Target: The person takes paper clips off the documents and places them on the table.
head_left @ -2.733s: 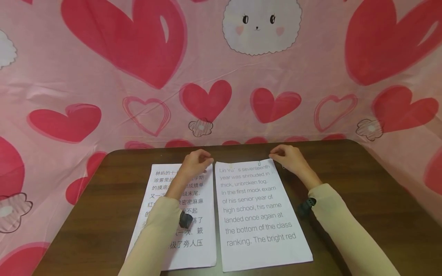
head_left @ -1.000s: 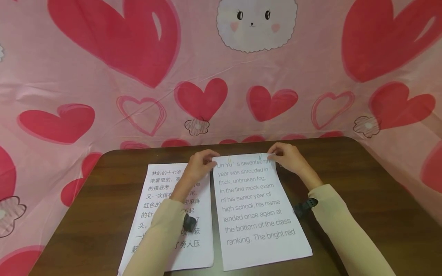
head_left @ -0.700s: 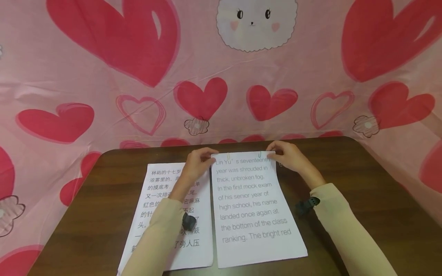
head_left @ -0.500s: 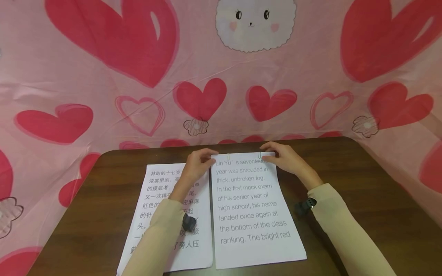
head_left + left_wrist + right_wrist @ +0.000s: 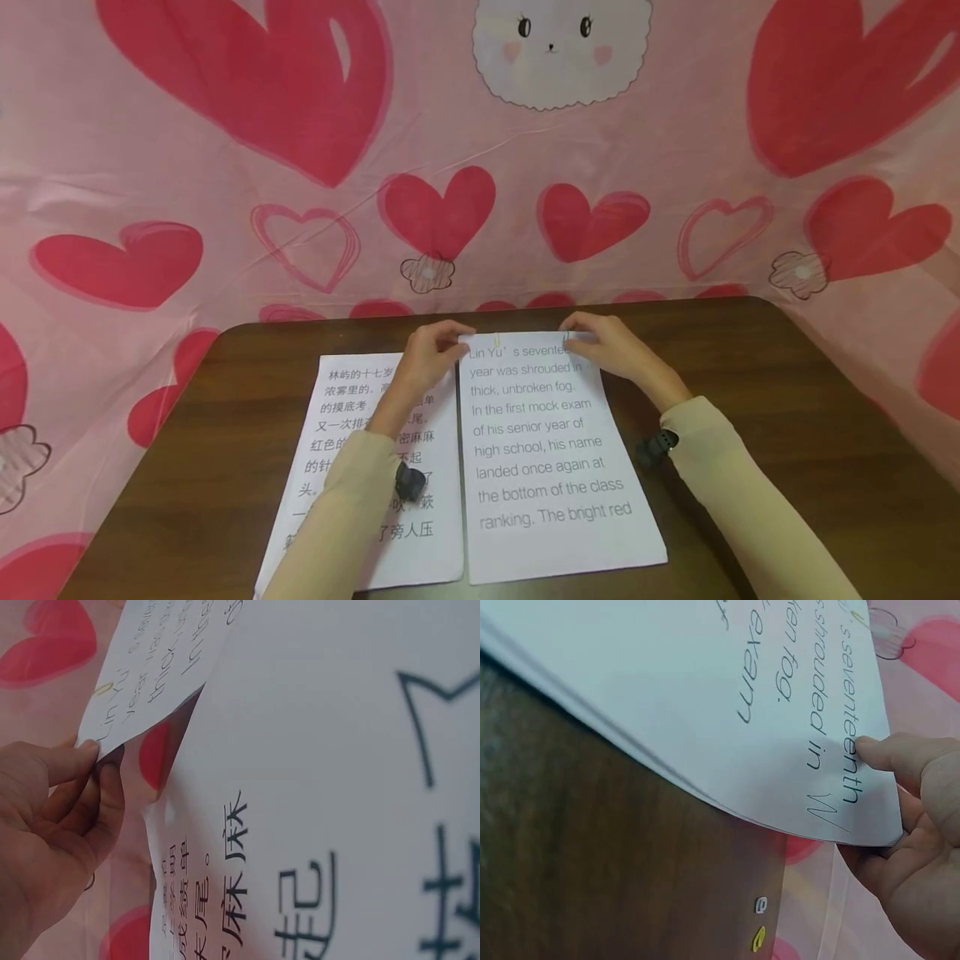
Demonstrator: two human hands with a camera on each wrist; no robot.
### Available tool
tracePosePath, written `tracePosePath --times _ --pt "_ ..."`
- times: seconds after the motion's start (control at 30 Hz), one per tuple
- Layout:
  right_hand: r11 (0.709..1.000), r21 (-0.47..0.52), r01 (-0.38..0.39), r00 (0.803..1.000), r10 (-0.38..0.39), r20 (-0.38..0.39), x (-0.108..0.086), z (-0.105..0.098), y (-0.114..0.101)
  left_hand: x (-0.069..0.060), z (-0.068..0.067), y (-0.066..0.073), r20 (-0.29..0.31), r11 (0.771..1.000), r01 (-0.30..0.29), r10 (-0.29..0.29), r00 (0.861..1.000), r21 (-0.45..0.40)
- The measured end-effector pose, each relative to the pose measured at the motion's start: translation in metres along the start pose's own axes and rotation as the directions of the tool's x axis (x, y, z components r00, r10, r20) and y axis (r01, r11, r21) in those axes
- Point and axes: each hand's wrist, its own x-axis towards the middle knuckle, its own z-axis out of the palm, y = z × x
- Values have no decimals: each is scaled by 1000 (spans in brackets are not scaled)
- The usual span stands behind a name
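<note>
Two stacks of printed paper lie side by side, the Chinese text stack on the left and the English text stack on the right. The left hand pinches the English stack's top left corner, raised in the left wrist view. Thumb on top and fingers behind, the right hand grips that stack's top edge near the right corner, over the green clip's place. A yellow paper clip sits on the top edge. In the right wrist view a pencilled zigzag shows near the corner.
Both stacks are on a dark wooden table. Behind it hangs a pink cloth with red hearts. A small white piece and a yellow piece lie on the table in the right wrist view.
The English stack's top edge has risen and straightened between the hands. From the corner, the right hand has slid left along that edge to the green clip.
</note>
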Motion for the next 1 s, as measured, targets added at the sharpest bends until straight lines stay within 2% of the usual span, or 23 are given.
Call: tracePosePath --times 0.4,1.0 --pt "999 41 -7 999 9 -38 0 8 3 -1 -1 -2 12 1000 -21 21 1000 10" --pt "990 117 -73 993 83 -83 -1 15 5 -3 -3 -2 15 999 -24 23 1000 25"
